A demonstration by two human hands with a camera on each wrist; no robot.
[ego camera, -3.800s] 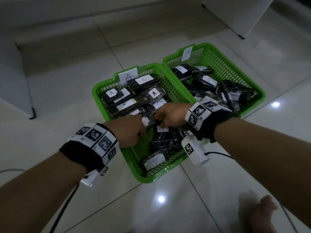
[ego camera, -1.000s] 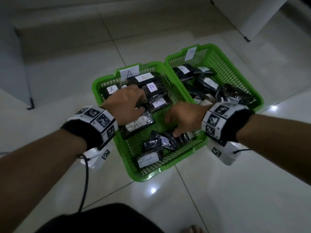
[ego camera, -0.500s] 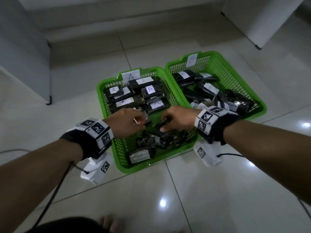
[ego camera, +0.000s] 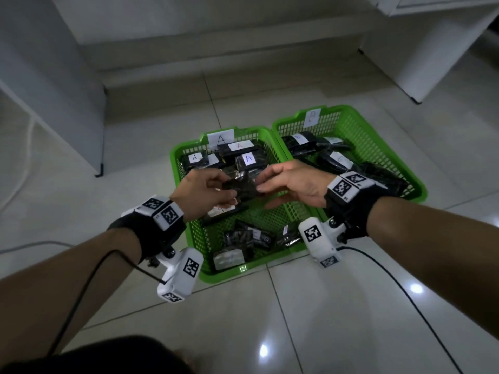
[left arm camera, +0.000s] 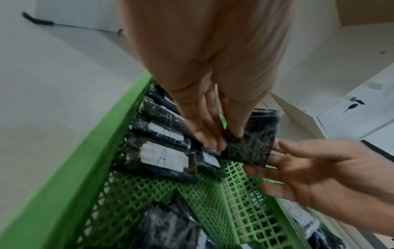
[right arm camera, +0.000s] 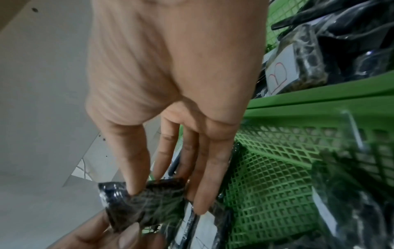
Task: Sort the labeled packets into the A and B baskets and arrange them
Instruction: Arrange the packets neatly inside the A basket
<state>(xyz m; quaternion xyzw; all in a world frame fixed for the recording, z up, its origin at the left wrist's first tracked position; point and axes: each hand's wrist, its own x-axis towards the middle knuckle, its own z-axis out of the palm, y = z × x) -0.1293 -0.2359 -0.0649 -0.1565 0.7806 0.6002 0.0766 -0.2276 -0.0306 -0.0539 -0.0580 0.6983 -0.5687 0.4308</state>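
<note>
Two green mesh baskets stand side by side on the floor: basket A (ego camera: 237,272) on the left, basket B (ego camera: 291,130) on the right. Above the middle of basket A a black packet (ego camera: 243,186) hangs between both hands, its label hidden. My left hand (ego camera: 226,184) pinches its left corner (left arm camera: 247,144). My right hand (ego camera: 260,182) holds the right end, thumb on top and fingers beneath (right arm camera: 149,198). Packets labelled A (ego camera: 248,159) lie in rows at the back of basket A. Several loose packets (ego camera: 229,256) lie at its front. B packets (ego camera: 299,141) fill basket B.
A white cabinet's foot (ego camera: 98,171) stands left of basket A, and another cabinet (ego camera: 410,76) is at the back right. Camera cables (ego camera: 391,279) trail over the glossy tiles. Dark clothing (ego camera: 108,354) shows at the bottom edge.
Both hands have risen from the middle of basket A with one black packet held between them. The head view has tilted up and shows more of the wall.
</note>
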